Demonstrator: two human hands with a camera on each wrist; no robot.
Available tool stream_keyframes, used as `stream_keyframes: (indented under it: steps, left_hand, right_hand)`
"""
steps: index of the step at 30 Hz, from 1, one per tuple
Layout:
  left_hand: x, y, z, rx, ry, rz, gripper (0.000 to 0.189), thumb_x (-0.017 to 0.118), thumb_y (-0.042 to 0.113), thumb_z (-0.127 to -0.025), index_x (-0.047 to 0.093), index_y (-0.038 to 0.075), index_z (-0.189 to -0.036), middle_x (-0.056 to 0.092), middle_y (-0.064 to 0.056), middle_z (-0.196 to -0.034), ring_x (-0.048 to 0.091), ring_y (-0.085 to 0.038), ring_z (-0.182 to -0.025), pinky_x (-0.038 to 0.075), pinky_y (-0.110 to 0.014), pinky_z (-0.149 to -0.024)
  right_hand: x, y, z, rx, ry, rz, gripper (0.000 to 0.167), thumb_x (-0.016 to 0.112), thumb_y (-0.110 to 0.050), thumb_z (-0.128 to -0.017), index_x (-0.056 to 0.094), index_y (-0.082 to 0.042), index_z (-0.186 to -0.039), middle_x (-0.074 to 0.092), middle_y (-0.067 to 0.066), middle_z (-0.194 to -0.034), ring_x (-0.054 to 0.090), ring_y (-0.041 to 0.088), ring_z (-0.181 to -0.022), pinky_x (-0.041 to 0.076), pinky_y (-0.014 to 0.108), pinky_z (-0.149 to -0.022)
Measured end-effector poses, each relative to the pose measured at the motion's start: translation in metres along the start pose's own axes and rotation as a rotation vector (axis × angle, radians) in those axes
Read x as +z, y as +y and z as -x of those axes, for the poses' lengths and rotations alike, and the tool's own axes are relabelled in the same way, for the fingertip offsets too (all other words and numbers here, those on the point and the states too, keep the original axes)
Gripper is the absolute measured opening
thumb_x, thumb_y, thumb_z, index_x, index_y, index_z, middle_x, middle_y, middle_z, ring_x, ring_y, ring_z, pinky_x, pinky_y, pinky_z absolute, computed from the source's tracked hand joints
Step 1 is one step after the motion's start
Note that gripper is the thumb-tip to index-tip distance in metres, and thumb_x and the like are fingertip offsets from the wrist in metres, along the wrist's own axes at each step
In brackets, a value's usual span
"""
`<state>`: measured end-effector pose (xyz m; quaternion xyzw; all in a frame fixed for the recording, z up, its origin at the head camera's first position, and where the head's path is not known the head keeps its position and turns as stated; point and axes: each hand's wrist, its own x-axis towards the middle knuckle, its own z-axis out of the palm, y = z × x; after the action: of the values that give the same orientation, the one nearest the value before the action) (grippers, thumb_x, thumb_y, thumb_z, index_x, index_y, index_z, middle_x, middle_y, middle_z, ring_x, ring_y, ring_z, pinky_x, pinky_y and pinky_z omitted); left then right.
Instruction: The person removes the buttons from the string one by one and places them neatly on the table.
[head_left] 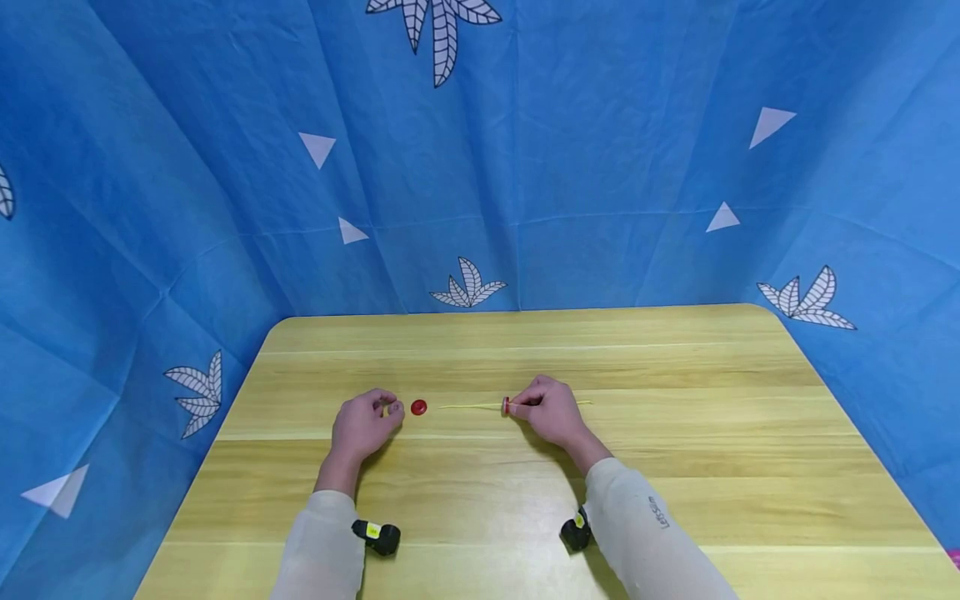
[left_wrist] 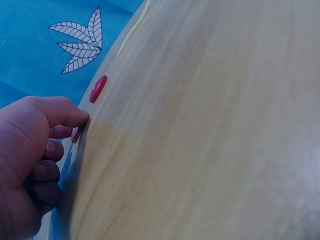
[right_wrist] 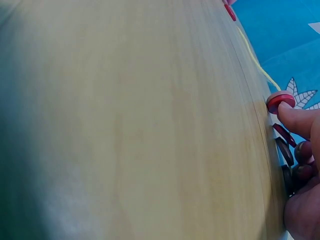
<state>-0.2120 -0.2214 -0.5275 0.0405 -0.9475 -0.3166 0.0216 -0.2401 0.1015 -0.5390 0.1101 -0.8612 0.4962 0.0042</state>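
My right hand [head_left: 553,411] pinches a round red disc, like a large button [right_wrist: 281,102], between thumb and fingertips, above the wooden table. A thin yellow string [head_left: 472,406] runs left from that disc and reappears beyond the hand on the right. Under the right fingers, several dark discs [right_wrist: 284,135] show edge-on; whether they sit on the string is hidden. On the left, my left hand [head_left: 365,425] is low over the table with bent fingers. A purplish disc-like edge [left_wrist: 76,134] shows at its fingertips; its grip is unclear. Just right of it lies a red disc [head_left: 418,407].
The light wooden table [head_left: 465,500] ends at a blue curtain [head_left: 600,167] printed with leaves and triangles, which hangs behind and at both sides. Small black cameras [head_left: 378,537] are strapped to both wrists over pale sleeves.
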Motion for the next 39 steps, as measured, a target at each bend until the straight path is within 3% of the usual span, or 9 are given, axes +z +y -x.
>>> stream_keyframes:
  steps: [14, 20, 33, 39]
  left_hand:
    - [0.0, 0.009, -0.003, 0.018, 0.051, 0.107, 0.035, 0.068, 0.024, -0.088, 0.07, 0.005, -0.118, 0.039, 0.001, -0.056, 0.032, -0.015, -0.05, 0.032, -0.034, -0.053]
    - [0.001, 0.02, -0.007, 0.037, 0.071, 0.121, 0.035, 0.072, 0.024, -0.088, 0.07, 0.005, -0.118, 0.041, 0.0, -0.058, 0.036, -0.017, -0.052, 0.036, -0.035, -0.057]
    - [0.009, 0.043, -0.014, 0.061, 0.04, 0.134, 0.035, 0.069, 0.022, -0.088, 0.07, 0.007, -0.12, 0.038, 0.001, -0.056, 0.03, -0.016, -0.048, 0.032, -0.034, -0.054]
    - [0.021, 0.056, -0.016, 0.112, 0.035, 0.124, 0.033, 0.071, 0.02, -0.087, 0.072, 0.006, -0.117, 0.041, 0.002, -0.058, 0.033, -0.015, -0.05, 0.035, -0.033, -0.056]
  right_hand:
    - [0.0, 0.002, -0.001, -0.02, -0.004, 0.006, 0.01, 0.083, -0.007, -0.081, 0.081, -0.015, -0.075, 0.055, -0.002, -0.074, 0.05, 0.017, -0.069, 0.042, 0.032, -0.064]
    - [0.001, 0.002, -0.001, -0.023, -0.003, -0.001, 0.008, 0.084, -0.008, -0.08, 0.081, -0.013, -0.075, 0.055, -0.002, -0.074, 0.051, 0.018, -0.069, 0.043, 0.033, -0.064]
    - [0.0, 0.0, 0.001, -0.02, -0.004, -0.011, 0.008, 0.083, -0.007, -0.08, 0.08, -0.013, -0.076, 0.056, -0.003, -0.074, 0.051, 0.017, -0.07, 0.043, 0.033, -0.064]
    - [-0.002, -0.001, 0.002, -0.018, -0.002, -0.009, 0.008, 0.083, -0.006, -0.08, 0.081, -0.012, -0.076, 0.056, -0.003, -0.073, 0.051, 0.018, -0.069, 0.043, 0.033, -0.064]
